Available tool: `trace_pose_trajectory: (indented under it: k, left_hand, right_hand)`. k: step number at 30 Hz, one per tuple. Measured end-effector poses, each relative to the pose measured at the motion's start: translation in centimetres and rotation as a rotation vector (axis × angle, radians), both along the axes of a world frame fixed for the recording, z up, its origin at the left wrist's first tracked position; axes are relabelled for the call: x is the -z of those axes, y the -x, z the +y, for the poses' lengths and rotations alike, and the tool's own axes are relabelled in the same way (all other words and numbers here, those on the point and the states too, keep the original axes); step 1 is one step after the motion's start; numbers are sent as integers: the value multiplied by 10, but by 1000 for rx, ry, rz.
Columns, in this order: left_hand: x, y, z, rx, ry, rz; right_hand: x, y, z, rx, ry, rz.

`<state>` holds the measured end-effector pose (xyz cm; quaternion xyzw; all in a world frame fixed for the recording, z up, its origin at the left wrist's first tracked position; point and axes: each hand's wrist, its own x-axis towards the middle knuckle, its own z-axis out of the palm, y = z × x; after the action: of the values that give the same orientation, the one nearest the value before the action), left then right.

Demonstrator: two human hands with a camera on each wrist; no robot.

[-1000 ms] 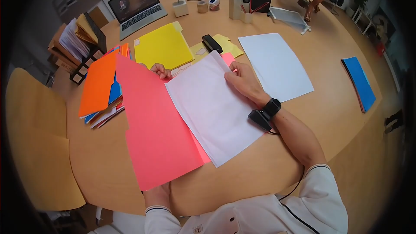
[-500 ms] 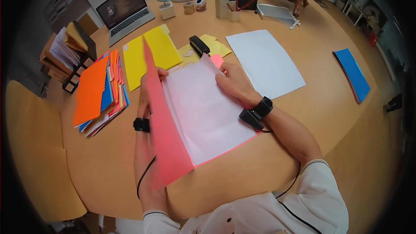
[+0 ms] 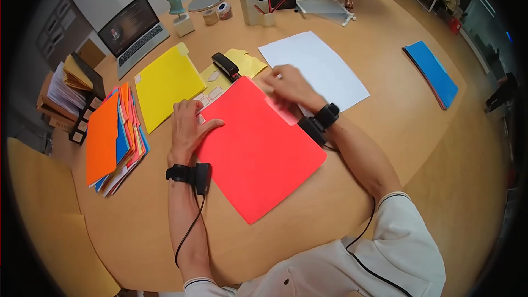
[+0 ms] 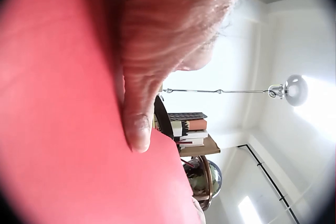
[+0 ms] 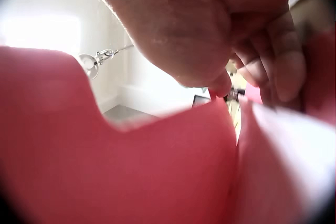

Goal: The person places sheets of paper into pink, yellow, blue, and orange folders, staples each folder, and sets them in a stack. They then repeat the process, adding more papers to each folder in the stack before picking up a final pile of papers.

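1. Red paper folder (image 3: 258, 148), closed or nearly so, lies at an angle near the near edge of a light wooden desk (image 3: 231, 258). A pink strip of its back leaf shows along the upper right side, and the right wrist view catches a white sheet edge within.

2. The left hand (image 3: 188, 129) holds the folder's upper left side, thumb laid flat on the cover, fingers bent at the edge.

3. The right hand (image 3: 291, 85), blurred, is at the folder's upper right side with fingers curled narrowly; whether it grips the folder cannot be told.

4. A black stapler (image 3: 225, 66) sits just beyond the folder's far corner, by crumpled yellow paper (image 3: 245, 61). A large white paper sheet (image 3: 319, 66) lies beyond the right hand.

5. Toward the desk's left edge, a bright yellow folder (image 3: 168, 85) lies beside an orange-topped stack of coloured folders (image 3: 104, 137). A silver laptop (image 3: 135, 33) stands open at the far left.

6. Blue folders (image 3: 433, 74) rest near the right edge; a beige pen holder (image 3: 256, 14) with red pencils stands toward the far edge.
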<state>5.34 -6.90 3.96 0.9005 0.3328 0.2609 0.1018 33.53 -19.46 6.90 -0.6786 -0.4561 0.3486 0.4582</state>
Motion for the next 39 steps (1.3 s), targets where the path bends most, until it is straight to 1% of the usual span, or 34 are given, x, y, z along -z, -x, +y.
trace_pose_trajectory:
  k: [1,3,5,7,9,11,12,13,14,16,17,19,21,23,25,27,30,32,33,35,36,38,39]
  left_hand:
    - [0,1,-1,1,-32,14]
    - [-2,1,-2,-3,-40,33]
    - [-5,-1,-3,-5,-49,48]
    - [-7,-4,-5,-42,-20,138]
    - [-7,-6,-6,-28,-31,123]
    - [-11,-9,-8,-18,-45,113]
    - [-16,-10,-10,-24,42,112]
    - [-19,-10,-12,-32,130,112]
    - [-20,-9,-12,-36,129,115]
    - [-19,-10,-12,22,223,34]
    - [-16,-10,-11,16,223,35]
    - [-12,-11,-9,77,214,-52]
    - [-20,-14,-16,74,249,-63]
    - [-23,-16,-20,77,283,-79]
    - [-22,-18,-21,80,225,-72]
    - [-23,-22,-23,72,238,-75]
    - [-26,-26,-28,74,282,-94]
    - [-25,-26,-28,81,312,-109]
    - [-22,-26,-26,99,319,-136]
    - [-20,-26,-27,116,327,-162]
    - [-20,-26,-27,124,332,-177]
    - [-18,-26,-26,131,337,-191]
    - [-14,-26,-22,100,332,-208]
  right_hand:
    - [9,-18,4,133,21,-38]
    - [11,-47,3,288,6,-80]
    - [14,-69,-2,395,-51,-129]
    - [20,-79,-1,437,-42,-133]
    - [17,-80,-4,479,-35,-132]
    - [15,-74,-3,415,39,-367]
    - [15,-70,-3,366,34,-368]
    - [15,-65,0,365,32,-366]
    - [14,-58,2,300,2,-341]
    - [13,-44,5,184,-42,-310]
    - [15,-38,9,178,-43,-308]
    - [23,-27,16,55,-186,-457]
    - [15,-11,16,40,-228,-472]
    - [0,-3,11,-43,76,-331]
    - [9,-5,13,-68,77,-332]
    - [9,-5,12,-91,79,-334]
    - [9,-4,9,-43,77,-381]
    - [10,-3,8,15,29,-453]
    - [7,-2,8,12,28,-453]
    - [1,-1,6,-45,103,-469]
    - [2,-2,8,-47,104,-469]
    - [10,-8,12,-175,44,-467]
    - [16,-10,15,-178,42,-466]
